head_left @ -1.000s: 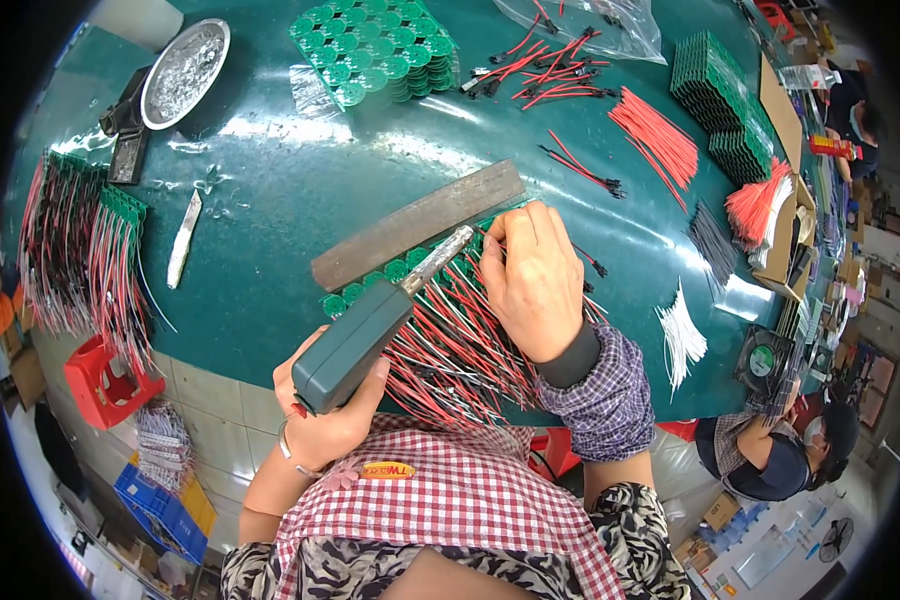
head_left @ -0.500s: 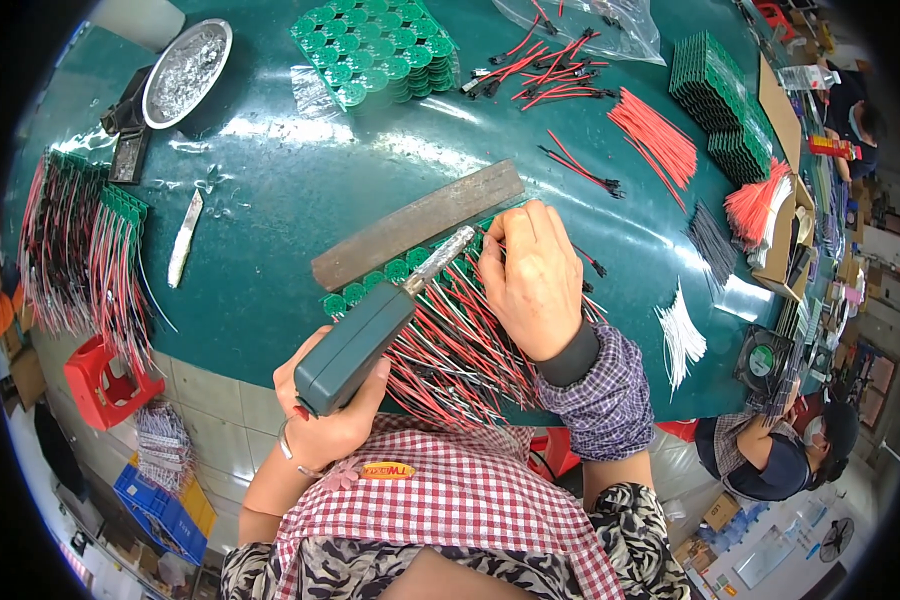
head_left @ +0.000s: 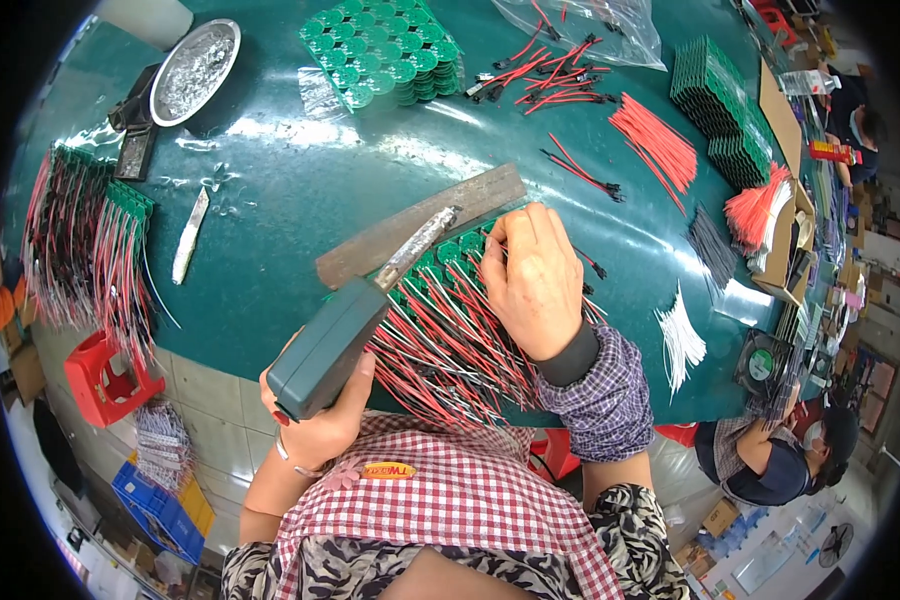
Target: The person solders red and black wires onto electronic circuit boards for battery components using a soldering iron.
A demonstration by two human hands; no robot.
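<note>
A dark green soldering gun [head_left: 328,345] is gripped in my left hand [head_left: 320,425], its silvery tip pointing up and right over the grey metal bar [head_left: 420,225]. Below the bar lies a row of round green circuit boards [head_left: 428,272], with many red, black and white wires [head_left: 450,350] trailing toward me. My right hand [head_left: 535,280] is closed at the right end of this row, fingertips pressed together on the boards' edge. Whatever sits between those fingertips is hidden. A black band and a checked sleeve cover my right wrist.
A silvery bowl [head_left: 195,75] and a white-wrapped blade [head_left: 190,240] lie left, near wired boards [head_left: 80,240]. Stacked green boards [head_left: 380,50] stand at the back. Red wires [head_left: 655,145], white wires [head_left: 680,340] and a black fan [head_left: 762,360] are right. A co-worker [head_left: 780,450] sits beyond.
The soldering gun in my left hand has moved left, its tip going from beside my right fingers to over the metal bar. My right hand has stayed nearly still.
</note>
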